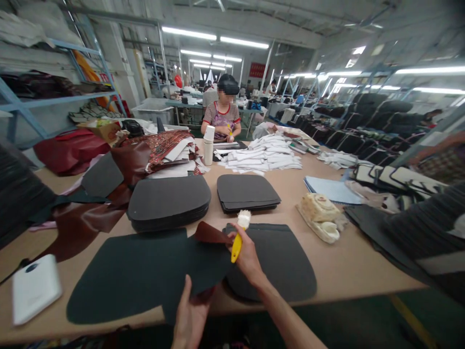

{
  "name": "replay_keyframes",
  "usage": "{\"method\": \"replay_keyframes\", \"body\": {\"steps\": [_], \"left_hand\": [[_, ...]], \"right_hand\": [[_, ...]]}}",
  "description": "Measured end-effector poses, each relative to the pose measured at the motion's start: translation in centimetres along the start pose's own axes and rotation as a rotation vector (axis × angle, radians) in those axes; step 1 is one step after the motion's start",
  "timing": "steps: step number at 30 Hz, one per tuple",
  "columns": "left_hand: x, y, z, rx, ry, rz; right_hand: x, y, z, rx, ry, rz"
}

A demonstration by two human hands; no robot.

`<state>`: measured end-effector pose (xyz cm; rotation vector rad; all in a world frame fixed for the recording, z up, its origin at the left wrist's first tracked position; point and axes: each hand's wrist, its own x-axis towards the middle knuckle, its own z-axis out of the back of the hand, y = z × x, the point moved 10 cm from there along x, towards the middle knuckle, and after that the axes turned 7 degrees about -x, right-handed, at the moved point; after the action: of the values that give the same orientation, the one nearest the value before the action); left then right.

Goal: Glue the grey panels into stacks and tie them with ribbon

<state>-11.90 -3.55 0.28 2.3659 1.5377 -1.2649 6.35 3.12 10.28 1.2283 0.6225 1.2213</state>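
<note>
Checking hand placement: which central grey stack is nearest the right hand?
The front stack, partly hidden by the right hand; the rear left stack and rear right stack lie beyond.

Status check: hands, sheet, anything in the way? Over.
Right hand holds brush beside curled edge of sheet. Left hand at sheet's near edge, grip unclear. Grey panels close by right hand.

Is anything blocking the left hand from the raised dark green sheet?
Nothing visible: the left hand is at the near edge of the dark green sheet. The right hand's yellow-handled brush is off to one side.
</note>
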Motion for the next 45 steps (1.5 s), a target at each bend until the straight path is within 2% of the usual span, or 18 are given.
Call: {"method": "replay_keyframes", "body": {"steps": [3, 5, 8, 11, 13, 15, 19, 21, 23, 26, 28, 29, 32, 34, 36, 39, 42, 45], "left_hand": [[1.8, -3.1, 1.1, 0.124, -0.189, -0.247], [2.9, -3.8, 0.0, 0.348, -0.178, -0.357], [3.9, -2.4, -3.9, 0.776, -0.035, -0.504], [4.2, 0.8, -7.0, 1.104, 0.068, -0.537], [4.0, 2.1, -8.2, 1.294, 0.079, -0.579], [3.8, 2.8, -8.7, 1.453, 0.053, -0.614], [4.0, 3.5, -8.0, 1.636, 0.012, -0.559], [3.9, 3.4, -8.1, 1.717, 0.019, -0.589], [3.4, 2.6, -8.8, 1.785, 0.007, -0.734], [1.9, 1.5, -10.9, 1.796, 0.005, -1.080], [1.4, 2.3, -12.3, 1.765, 0.105, -1.221], [1.6, 3.3, -12.9, 1.757, 0.184, -1.238], [3.2, 7.3, -14.2, 1.818, 0.387, -1.150], [4.5, 9.7, -14.6, 1.926, 0.411, -1.065], [5.6, 11.0, -14.5, 2.043, 0.357, -0.996], [6.8, 11.6, -14.3, 2.153, 0.310, -0.911], [7.3, 11.5, -14.1, 2.174, 0.331, -0.887], [7.5, 11.2, -13.9, 2.149, 0.329, -0.944]], "right_hand": [[-1.3, -2.0, 6.4, -0.043, -0.072, 0.005], [-2.8, -4.1, 11.1, -0.140, -0.136, -0.010], [-5.7, -8.3, 17.5, -0.395, -0.237, -0.121], [-8.6, -12.1, 21.9, -0.667, -0.305, -0.263], [-9.6, -13.6, 23.1, -0.744, -0.307, -0.302], [-9.9, -14.3, 23.3, -0.767, -0.289, -0.310], [-9.5, -15.0, 23.1, -0.814, -0.267, -0.309], [-9.3, -15.1, 23.3, -0.842, -0.251, -0.279], [-9.5, -14.8, 24.2, -0.892, -0.245, -0.239], [-9.9, -13.1, 27.2, -0.947, -0.268, -0.201], [-9.8, -11.6, 30.3, -0.920, -0.301, -0.223], [-9.7, -10.9, 32.1, -0.884, -0.335, -0.249], [-9.1, -10.1, 37.6, -0.683, -0.496, -0.344], [-9.0, -11.3, 40.6, -0.488, -0.604, -0.416], [-9.0, -13.4, 42.9, -0.254, -0.704, -0.452], [-8.6, -16.1, 45.2, -0.044, -0.808, -0.422], [-7.4, -17.4, 46.8, -0.100, -0.821, -0.414], [-5.8, -18.1, 47.9, -0.215, -0.832, -0.428]]}}
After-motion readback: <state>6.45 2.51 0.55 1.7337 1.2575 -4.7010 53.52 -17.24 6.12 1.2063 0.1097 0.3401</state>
